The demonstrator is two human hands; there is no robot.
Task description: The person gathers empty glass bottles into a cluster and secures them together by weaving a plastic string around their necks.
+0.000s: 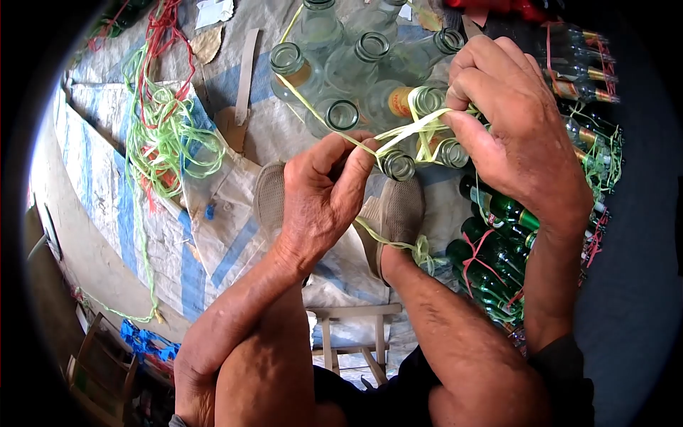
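A cluster of clear glass bottles [356, 60] stands at the top centre, their open mouths up. Yellow-green plastic string [413, 129] runs around the necks at the near right side of the cluster. My left hand [327, 185] pinches the string between thumb and fingers, just left of the nearest bottle neck [398, 166]. At the upper right, my right hand [505, 114] pinches the same string between thumb and forefinger, beside a bottle with an orange label [402, 101]. One strand stretches from my left hand up along the left side of the bottles.
Tangled green string [167, 135] and red string [162, 32] lie at the left. Tied bundles of green bottles [491, 263] and clear bottles [580, 60] lie at the right. My feet are below the cluster; a wooden stool [356, 311] shows between my legs.
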